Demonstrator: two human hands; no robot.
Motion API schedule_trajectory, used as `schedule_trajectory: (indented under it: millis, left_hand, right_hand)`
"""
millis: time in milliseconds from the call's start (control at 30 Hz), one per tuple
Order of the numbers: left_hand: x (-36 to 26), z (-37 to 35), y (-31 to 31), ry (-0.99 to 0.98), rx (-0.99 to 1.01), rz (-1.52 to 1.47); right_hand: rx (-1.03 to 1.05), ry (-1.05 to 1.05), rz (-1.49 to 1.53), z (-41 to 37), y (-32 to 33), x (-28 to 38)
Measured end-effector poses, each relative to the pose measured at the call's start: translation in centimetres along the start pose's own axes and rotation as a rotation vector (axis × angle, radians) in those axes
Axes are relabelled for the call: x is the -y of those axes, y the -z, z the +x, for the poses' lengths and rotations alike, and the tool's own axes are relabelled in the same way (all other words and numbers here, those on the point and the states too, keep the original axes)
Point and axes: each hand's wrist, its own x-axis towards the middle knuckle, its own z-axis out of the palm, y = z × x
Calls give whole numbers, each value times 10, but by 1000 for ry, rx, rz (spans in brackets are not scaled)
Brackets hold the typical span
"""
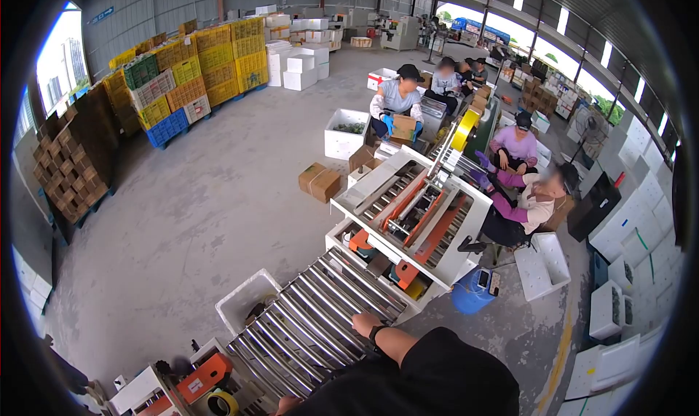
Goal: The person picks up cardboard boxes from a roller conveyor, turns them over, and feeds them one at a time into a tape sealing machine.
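My right hand (365,324), with a dark watch at its wrist, rests at the right side of the metal roller conveyor (313,310); its fingers are small and their pose is unclear. Only a small part of my left hand (289,403) shows at the bottom edge, beside the lower end of the rollers. Beyond the rollers stands a white carton-sealing machine (415,219) with orange parts and a yellow tape roll (466,130). A second machine with an orange panel (200,383) is at the lower left.
Several people sit along the line beyond the machine, one holding a cardboard piece (403,128). A carton (320,181), a blue drum (475,291) and foam boxes (542,266) stand on the floor. Yellow crates (247,53) are stacked at the back left.
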Motion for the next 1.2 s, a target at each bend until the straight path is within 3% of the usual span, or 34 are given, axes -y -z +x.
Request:
schedule_trajectory:
  millis: [233, 633, 867, 933, 1033, 1133, 1200]
  left_hand:
    - [3, -1, 1, 5, 8, 8]
    - [7, 0, 1, 0, 21, 29]
    - [10, 2, -2, -19, 37, 55]
    - [14, 3, -3, -33, 50, 83]
    - [30, 22, -13, -114, 83, 209]
    - [64, 58, -34, -375, 53, 465]
    - [67, 53, -33, -408, -7, 421]
  right_hand:
    - [50, -20, 19, -20, 40, 33]
    - [-187, -28, -94, 1, 4, 9]
    - [-69, -150, -155, -10, 19, 18]
    - [5, -166, -38, -19, 35, 24]
    - [-44, -124, 7, -7, 15, 10]
    - [-151, -71, -28, -4, 8, 7]
    - [-192, -42, -40, -5, 8, 9]
